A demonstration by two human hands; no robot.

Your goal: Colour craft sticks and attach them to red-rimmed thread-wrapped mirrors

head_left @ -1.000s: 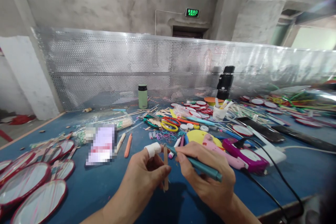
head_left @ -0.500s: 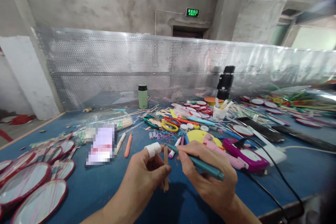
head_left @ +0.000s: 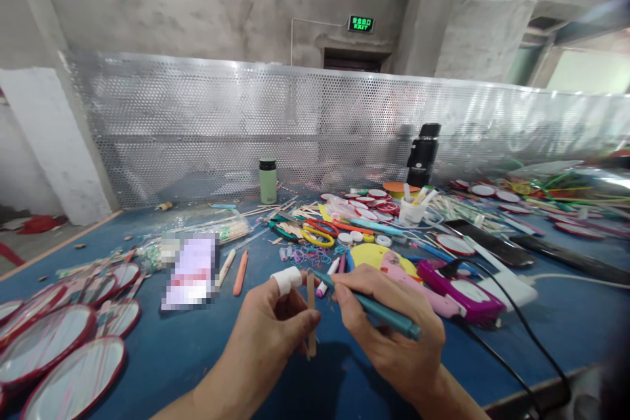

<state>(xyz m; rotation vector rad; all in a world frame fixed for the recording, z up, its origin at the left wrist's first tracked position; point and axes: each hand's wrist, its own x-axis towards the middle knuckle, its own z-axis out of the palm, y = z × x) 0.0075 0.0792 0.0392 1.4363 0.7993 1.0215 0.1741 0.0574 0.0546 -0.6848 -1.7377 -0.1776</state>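
Pinched in my left hand [head_left: 278,321] is a thin wooden craft stick [head_left: 311,305], held nearly upright above the table. White tape [head_left: 287,281] wraps one finger of that hand. My right hand [head_left: 394,328] grips a teal marker pen [head_left: 386,316], its tip close to the stick's upper end; whether the two touch I cannot tell. Just behind the stick lies a white marker with a purple end [head_left: 328,277]. A yellow and pink toy-like piece [head_left: 377,259] rests beyond my right hand, with a purple device [head_left: 460,292] beside it.
Red-rimmed round discs [head_left: 73,377] cover the left front. A blurred phone [head_left: 191,272] and an orange marker [head_left: 241,273] lie right of them. Yellow-handled scissors [head_left: 317,236], a green bottle [head_left: 268,182] and a black flask [head_left: 423,156] stand or lie farther back. Black cables [head_left: 522,325] cross the right side.
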